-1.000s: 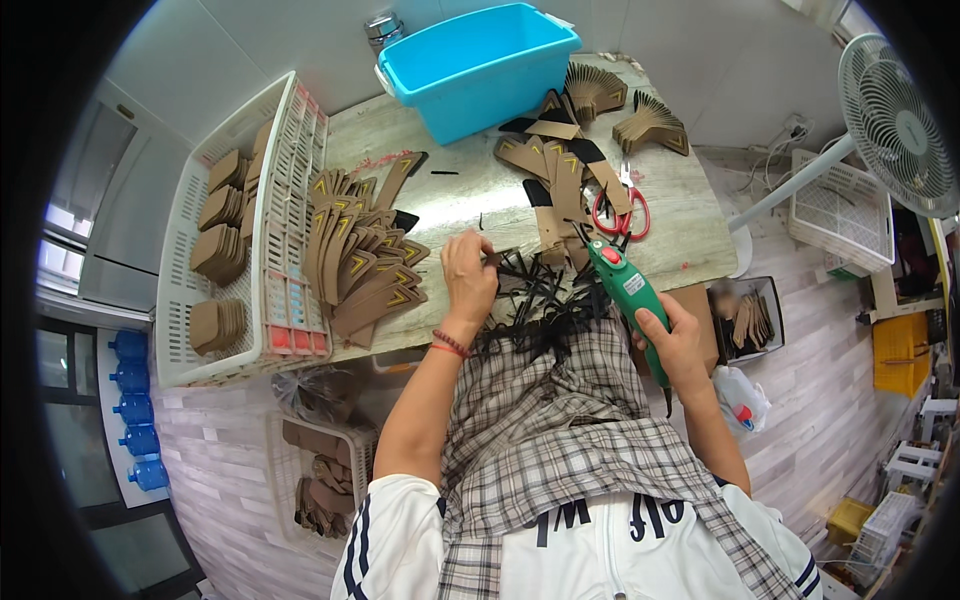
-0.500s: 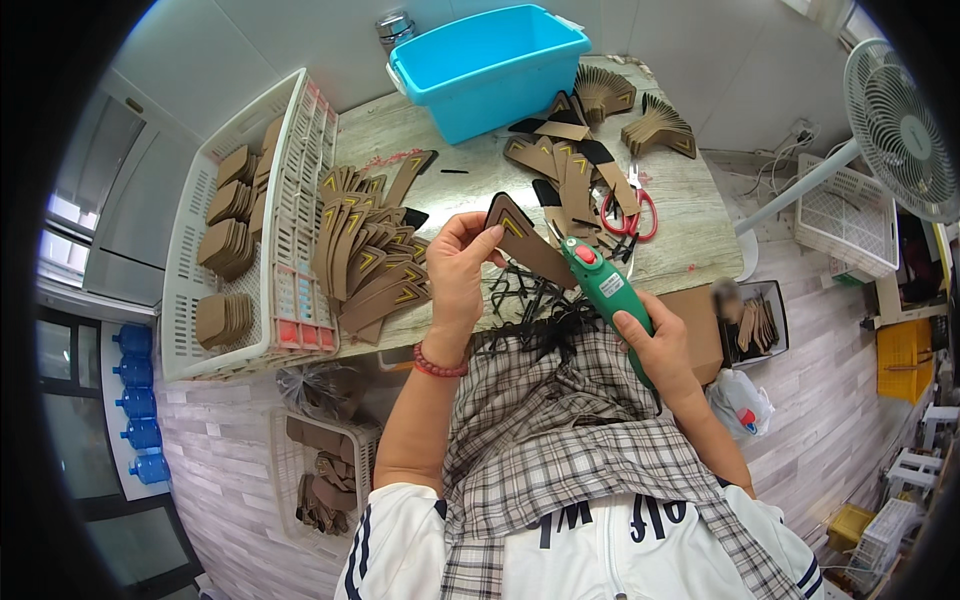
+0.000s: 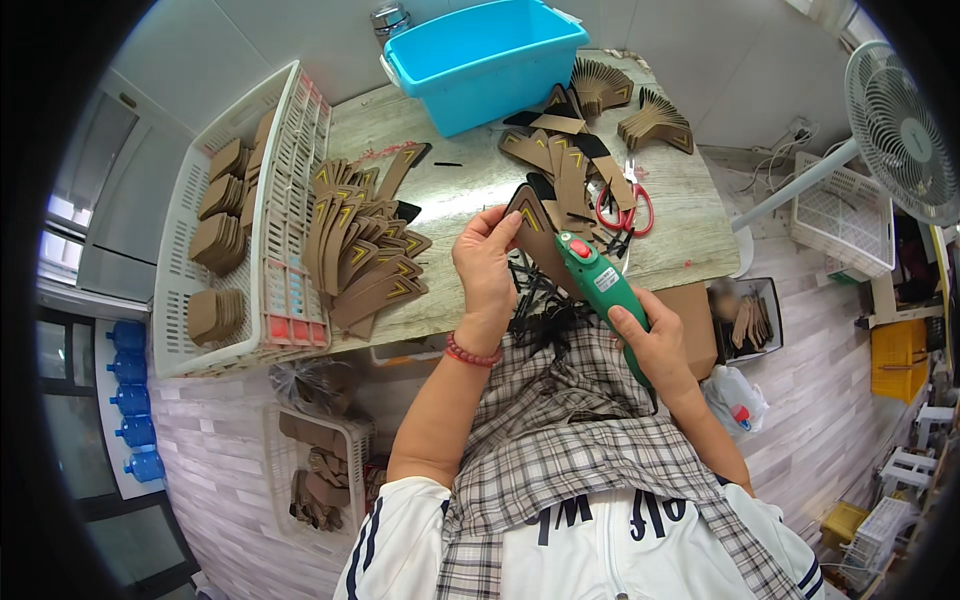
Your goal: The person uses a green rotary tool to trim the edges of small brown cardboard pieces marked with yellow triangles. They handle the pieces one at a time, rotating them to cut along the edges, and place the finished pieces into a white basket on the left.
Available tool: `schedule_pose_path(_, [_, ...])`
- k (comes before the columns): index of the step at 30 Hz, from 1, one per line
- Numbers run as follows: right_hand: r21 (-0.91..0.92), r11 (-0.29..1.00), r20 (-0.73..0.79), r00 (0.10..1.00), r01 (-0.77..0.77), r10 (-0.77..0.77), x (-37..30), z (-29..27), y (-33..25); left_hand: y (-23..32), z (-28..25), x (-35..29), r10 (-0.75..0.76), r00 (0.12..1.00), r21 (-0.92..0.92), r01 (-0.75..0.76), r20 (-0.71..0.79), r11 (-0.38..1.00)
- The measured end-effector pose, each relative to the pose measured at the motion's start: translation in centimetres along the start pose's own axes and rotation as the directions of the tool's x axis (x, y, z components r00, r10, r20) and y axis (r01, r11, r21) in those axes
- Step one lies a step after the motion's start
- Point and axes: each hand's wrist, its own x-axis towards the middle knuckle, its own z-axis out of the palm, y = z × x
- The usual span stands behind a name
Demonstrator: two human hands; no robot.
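Note:
My left hand [image 3: 487,262] pinches a curved brown piece [image 3: 545,248] with a dark edge and a yellow chevron near its rounded upper end. My right hand [image 3: 655,345] is wrapped round a green handheld power tool [image 3: 606,290] with a red button. The tool's head lies against the piece's right side; its working tip cannot be made out. Below them, black trimmed strips [image 3: 548,318] are heaped at the table's near edge and on my plaid apron [image 3: 560,400]. Similar chevron pieces [image 3: 365,250] are piled left of my left hand, and more brown pieces [image 3: 572,175] lie beyond the tool.
Red-handled scissors [image 3: 640,212] rest on the table [image 3: 455,200]. A blue tub [image 3: 480,85] stands at the back, beside fanned stacks [image 3: 655,122]. At left is a white crate [image 3: 258,310] holding stacked brown pieces. A white fan [image 3: 905,120] stands at right.
My left hand has shifted right, closer to the tool, and the brown piece has moved with it and stands a little steeper. My right hand keeps its grip, almost unmoved.

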Motion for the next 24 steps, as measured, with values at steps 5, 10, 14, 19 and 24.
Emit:
schedule_pose_path(5, [0.011, 1.0, -0.018, 1.0, -0.001, 0.001, 0.1, -0.1, -0.1, -0.4, 0.4, -0.6, -0.051, 0.998, 0.012, 0.051, 0.031, 0.999])
schedule_pose_path(10, [0.017, 1.0, -0.032, 0.999, 0.013, -0.013, 0.2, -0.1, -0.1, -0.8, 0.6, -1.4, -0.107, 0.994, 0.043, 0.106, 0.027, 0.993])
schedule_pose_path(14, [0.045, 0.997, -0.035, 0.998, 0.054, -0.053, 0.5, -0.1, 0.3, -0.9, 0.6, -2.1, -0.122, 0.991, 0.04, 0.12, 0.054, 0.992])
schedule_pose_path(19, [0.055, 0.998, -0.059, 0.998, 0.041, -0.038, 0.7, -0.2, 0.0, -0.8, 0.3, -2.6, -0.153, 0.984, 0.104, 0.144, 0.086, 0.984])
schedule_pose_path(24, [0.007, 0.999, -0.06, 0.997, 0.053, -0.053, 0.5, -0.6, 1.0, -0.2, -2.1, -2.3, -0.481, 0.86, -0.066, 0.497, 0.172, 0.865])
